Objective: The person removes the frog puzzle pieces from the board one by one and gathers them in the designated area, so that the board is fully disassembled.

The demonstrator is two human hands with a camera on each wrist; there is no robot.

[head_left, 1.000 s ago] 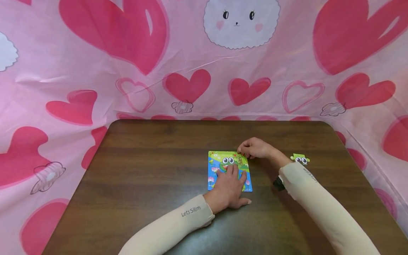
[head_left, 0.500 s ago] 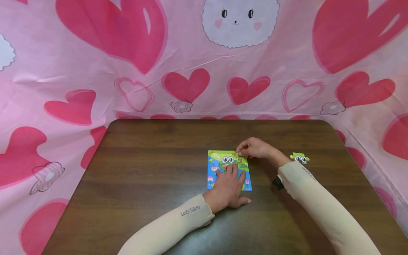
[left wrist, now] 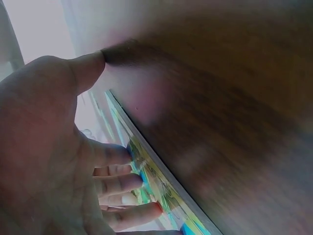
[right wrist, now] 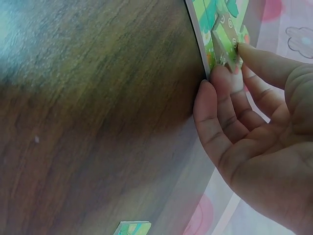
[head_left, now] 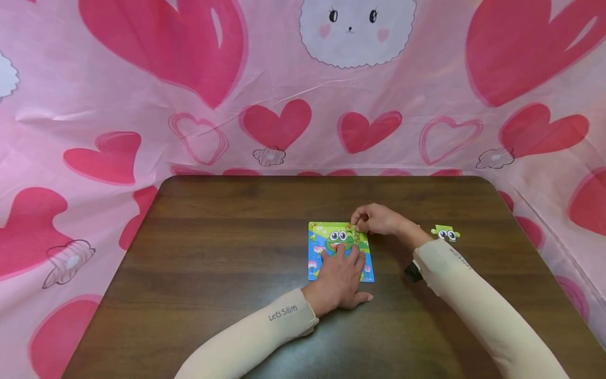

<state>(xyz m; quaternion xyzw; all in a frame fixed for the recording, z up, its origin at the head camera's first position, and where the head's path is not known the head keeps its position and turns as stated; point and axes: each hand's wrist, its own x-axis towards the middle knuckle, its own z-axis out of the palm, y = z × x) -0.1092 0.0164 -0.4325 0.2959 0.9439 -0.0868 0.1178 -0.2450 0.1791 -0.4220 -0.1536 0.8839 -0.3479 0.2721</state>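
A square frog puzzle [head_left: 314, 258] in green and blue lies on the table, with the frog's eyes and mouth showing. My left hand [head_left: 337, 281] rests on its lower half with the fingers spread, hiding part of the picture. In the left wrist view, the fingertips [left wrist: 154, 209] touch the puzzle's surface, and the thumb sits off its edge. At the far right corner, my right hand [head_left: 379, 218] pinches a green puzzle piece [right wrist: 227, 41] between thumb and fingers. That piece stands tilted over the board in the right wrist view.
A loose puzzle piece [head_left: 445, 233] with two printed eyes lies on the table to the right, beyond the right forearm. The brown wooden table [head_left: 213, 252] has a pink heart-printed cloth [head_left: 279, 63] hanging behind it and at the sides.
One of my left hand's middle fingers has shifted right on the puzzle, baring more of the frog's face. My right hand stays at the far right corner, almost still.
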